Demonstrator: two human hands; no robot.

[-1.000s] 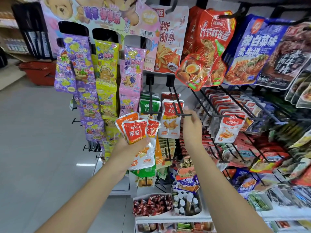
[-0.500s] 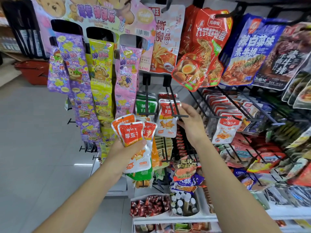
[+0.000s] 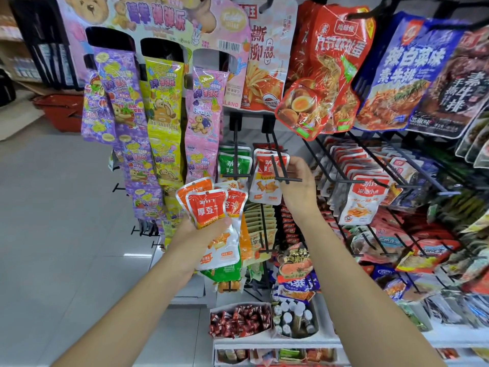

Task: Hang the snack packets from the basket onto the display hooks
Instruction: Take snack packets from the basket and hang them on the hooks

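My left hand (image 3: 203, 234) grips a fanned bunch of small orange-and-white snack packets (image 3: 211, 207), held upright in front of the rack. My right hand (image 3: 299, 184) is raised at a black double-prong display hook (image 3: 277, 165), fingers pinched on the right edge of an orange-and-white packet (image 3: 267, 178) that hangs on that hook. Green packets (image 3: 234, 165) hang on the neighbouring hook to the left. The basket (image 3: 59, 112), red, sits on the floor far left behind the rack.
Long strips of purple, yellow and pink bear-candy packets (image 3: 164, 123) hang left of my hands. Large red and blue snack bags (image 3: 325, 67) hang above. Rows of hooks with packets (image 3: 362, 202) fill the right side. Trays of small items (image 3: 240, 321) sit on the shelf below.
My right hand has slid up and back along the hook, pushing the orange packet further onto it. My left hand with its bunch stays about where it was.
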